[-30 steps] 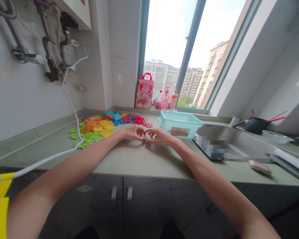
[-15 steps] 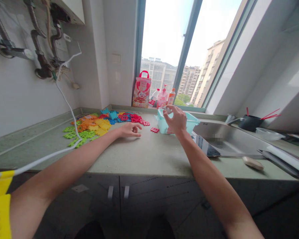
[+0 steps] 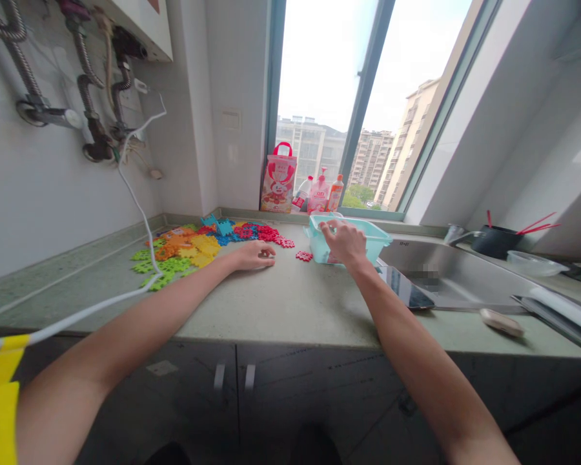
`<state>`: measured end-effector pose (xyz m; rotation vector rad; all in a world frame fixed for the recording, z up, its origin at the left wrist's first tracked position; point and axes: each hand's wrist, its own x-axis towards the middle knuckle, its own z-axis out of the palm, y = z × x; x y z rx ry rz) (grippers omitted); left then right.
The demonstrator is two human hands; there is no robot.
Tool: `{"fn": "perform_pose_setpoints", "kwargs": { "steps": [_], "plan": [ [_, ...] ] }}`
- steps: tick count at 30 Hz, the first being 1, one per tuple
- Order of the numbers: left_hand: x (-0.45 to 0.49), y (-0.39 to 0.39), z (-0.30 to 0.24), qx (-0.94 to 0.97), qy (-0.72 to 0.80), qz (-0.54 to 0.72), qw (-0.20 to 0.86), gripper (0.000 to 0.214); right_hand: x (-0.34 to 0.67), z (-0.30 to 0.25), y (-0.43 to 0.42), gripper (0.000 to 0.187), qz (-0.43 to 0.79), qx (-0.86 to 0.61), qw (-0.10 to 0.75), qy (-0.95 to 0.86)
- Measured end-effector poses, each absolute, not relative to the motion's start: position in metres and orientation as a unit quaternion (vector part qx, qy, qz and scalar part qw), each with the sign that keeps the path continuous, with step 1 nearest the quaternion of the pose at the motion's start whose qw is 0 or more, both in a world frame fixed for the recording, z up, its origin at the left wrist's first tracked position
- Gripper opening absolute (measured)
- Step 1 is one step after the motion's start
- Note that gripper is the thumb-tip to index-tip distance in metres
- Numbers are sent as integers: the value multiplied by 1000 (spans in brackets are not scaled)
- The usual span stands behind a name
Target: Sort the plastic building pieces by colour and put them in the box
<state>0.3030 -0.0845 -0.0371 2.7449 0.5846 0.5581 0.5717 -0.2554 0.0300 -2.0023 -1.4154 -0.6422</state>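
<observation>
My left hand [image 3: 254, 255] lies on the green counter [image 3: 281, 303], fingers loosely stretched and nothing seen in them. It rests just right of a heap of coloured flat interlocking toy pieces [image 3: 193, 245]. A single red piece [image 3: 303, 256] lies on the counter between my hands. My right hand [image 3: 343, 240] reaches over the near rim of a teal plastic box [image 3: 375, 234]. Its fingers curl down into the box, so what they hold, if anything, is hidden.
A steel sink [image 3: 459, 281] and a dark tablet [image 3: 407, 290] lie right of the box. A pink bag [image 3: 278, 181] and bottles [image 3: 322, 192] stand on the window sill. A white cable [image 3: 135, 213] hangs from the wall pipes across the counter's left side.
My hands were together at the counter's middle, working a small white piece. The right hand lifted it over the teal box and has dropped to the rim. The left hand stayed down.
</observation>
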Motion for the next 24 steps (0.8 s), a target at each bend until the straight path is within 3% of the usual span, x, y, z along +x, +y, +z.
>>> {"fn": "perform_pose_setpoints", "kwargs": {
  "steps": [6,11,17,24],
  "plan": [
    [302,-74,-46,944,242,220,48,58,564,28,-254,39,-289,-633,376,-612],
    [307,-61,-52,885,385,261,-33,70,546,19,-253,30,-241,-522,373,-728],
    [314,-47,-45,828,511,222,-62,82,534,6,-247,23,-188,-453,400,-774],
    [318,-21,-46,780,572,243,-69,47,539,-2,-239,20,-172,-413,432,-783]
  ]
}}
